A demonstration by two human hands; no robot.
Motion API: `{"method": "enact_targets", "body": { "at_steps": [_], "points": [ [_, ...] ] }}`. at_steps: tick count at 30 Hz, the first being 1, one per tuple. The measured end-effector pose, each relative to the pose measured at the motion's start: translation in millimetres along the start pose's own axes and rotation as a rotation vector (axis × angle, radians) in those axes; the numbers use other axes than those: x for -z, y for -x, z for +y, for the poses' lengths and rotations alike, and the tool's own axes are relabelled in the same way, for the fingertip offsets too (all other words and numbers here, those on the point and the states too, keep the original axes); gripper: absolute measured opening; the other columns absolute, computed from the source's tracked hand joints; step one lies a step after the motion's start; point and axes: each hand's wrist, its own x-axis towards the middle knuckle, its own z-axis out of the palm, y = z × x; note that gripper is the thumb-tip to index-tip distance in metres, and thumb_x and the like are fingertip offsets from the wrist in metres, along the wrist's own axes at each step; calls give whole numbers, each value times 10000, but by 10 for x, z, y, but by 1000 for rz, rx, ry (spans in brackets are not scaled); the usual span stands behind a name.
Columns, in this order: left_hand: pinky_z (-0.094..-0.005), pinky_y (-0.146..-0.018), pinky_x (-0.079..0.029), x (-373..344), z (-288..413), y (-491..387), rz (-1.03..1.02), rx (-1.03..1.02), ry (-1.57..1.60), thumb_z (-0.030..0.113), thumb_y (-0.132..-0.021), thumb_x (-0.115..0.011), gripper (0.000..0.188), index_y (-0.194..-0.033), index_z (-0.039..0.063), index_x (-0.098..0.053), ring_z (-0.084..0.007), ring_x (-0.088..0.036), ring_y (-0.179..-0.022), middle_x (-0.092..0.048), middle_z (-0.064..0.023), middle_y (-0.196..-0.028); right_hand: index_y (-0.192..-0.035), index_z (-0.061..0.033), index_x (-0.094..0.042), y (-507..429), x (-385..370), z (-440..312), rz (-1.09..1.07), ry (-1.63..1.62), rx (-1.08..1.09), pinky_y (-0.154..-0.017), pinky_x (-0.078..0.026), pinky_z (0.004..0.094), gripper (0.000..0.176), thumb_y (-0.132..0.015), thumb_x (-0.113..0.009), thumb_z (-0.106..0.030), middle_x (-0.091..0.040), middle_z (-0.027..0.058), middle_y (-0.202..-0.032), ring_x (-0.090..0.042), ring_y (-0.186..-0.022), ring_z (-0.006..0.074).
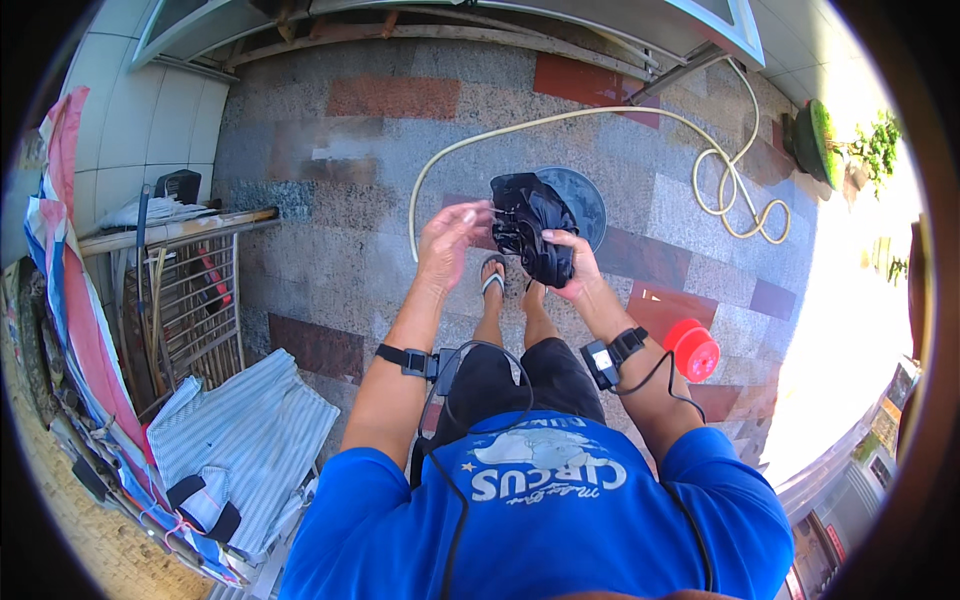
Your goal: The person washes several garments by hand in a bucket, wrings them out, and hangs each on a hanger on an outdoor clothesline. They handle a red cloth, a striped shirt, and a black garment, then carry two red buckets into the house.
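Observation:
A glossy black bundle, which looks like a crumpled plastic bag [534, 225], is held in front of me at about thigh height. My right hand [576, 262] grips its lower right side, thumb on top and fingers underneath. At the bundle's left edge is my left hand [450, 240], its fingertips blurred. A thin pale line runs from those fingertips onto the black surface; whether they pinch it is unclear. Beyond and partly behind the bundle, a round grey basin or bucket [592, 201] stands on the floor. Its contents cannot be made out.
A pale hose [525, 127] curves over the tiled floor [322, 255], looping at the right. A red plastic stool or tub [694, 351] stands by my right forearm. Leftward are a metal rack [187, 300] and a striped cloth [244, 442]. Cables [457, 495] hang from my wrist straps.

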Motion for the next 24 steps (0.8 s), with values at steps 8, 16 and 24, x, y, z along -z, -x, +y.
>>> {"method": "enact_targets", "body": {
  "at_steps": [8, 16, 24],
  "points": [
    [-529, -1197, -428, -285, -458, -160, -430, 30, 759, 717, -702, -835, 1210, -1627, 117, -337, -336, -440, -1494, -443, -173, -1619, -1363, 15, -595, 303, -309, 391, -148, -387, -125, -806, -582, 526, 572, -872, -646, -274, -707, 248, -1189, -693, -985, 392],
    [-377, -775, -643, -440, -144, -260, 41, 226, 263, 96, -786, -899, 373, -1096, -36, -738, -237, -763, -824, -771, -134, -986, -1370, 0, -571, 256, 162, 205, 173, -19, -159, -802, -623, 496, 539, -970, -720, -330, -720, 217, -1155, -734, -931, 363],
    [-384, -777, -599, -529, -493, -436, 521, 173, -243, 136, -661, -896, 384, -950, -79, -763, -262, -757, -866, -775, -185, -948, -1365, 38, -577, -50, 97, -80, 184, 1054, -73, -905, -602, 397, 679, -780, -892, -106, -709, 129, -1192, -715, -1056, 253]
  ]
}}
